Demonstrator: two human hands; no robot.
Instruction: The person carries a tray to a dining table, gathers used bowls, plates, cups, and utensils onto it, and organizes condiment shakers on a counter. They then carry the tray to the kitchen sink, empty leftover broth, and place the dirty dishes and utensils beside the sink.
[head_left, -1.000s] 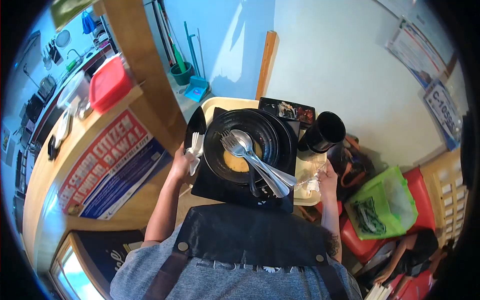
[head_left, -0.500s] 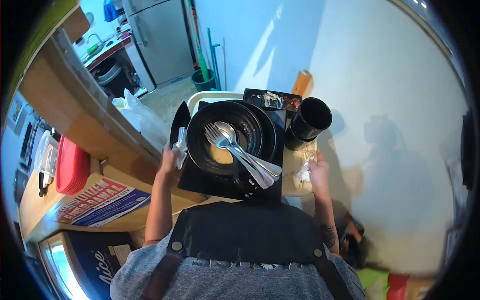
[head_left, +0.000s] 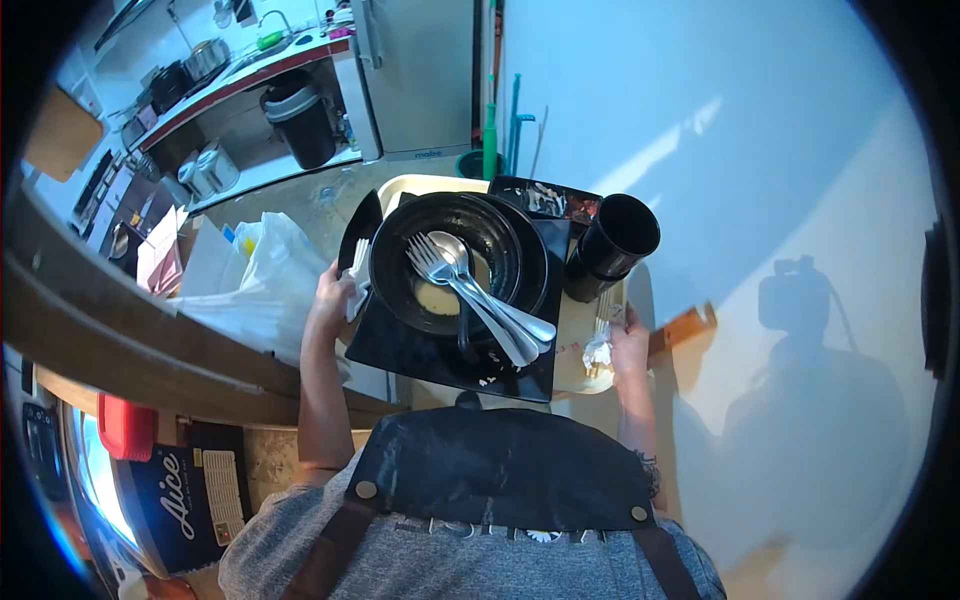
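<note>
A cream tray is held level in front of my chest. My left hand is closed round its left side, beside a white napkin and a dark curved dish. On the right, my right hand grips the other edge, next to a crumpled napkin. Black bowls sit on black square plates, with forks and spoons and some yellowish liquid in the top bowl. Black cups stand at the right, near a rectangular dish with food scraps.
Ahead are a kitchen counter with a sink, a black bin and a fridge. White plastic bags lie at the left, beyond a wooden partition. A pale wall runs along the right.
The view has turned left and moved towards the kitchen, so the counter and bin now show ahead. The red lids and poster have shifted back and down or out of view. Both hands still hold the tray.
</note>
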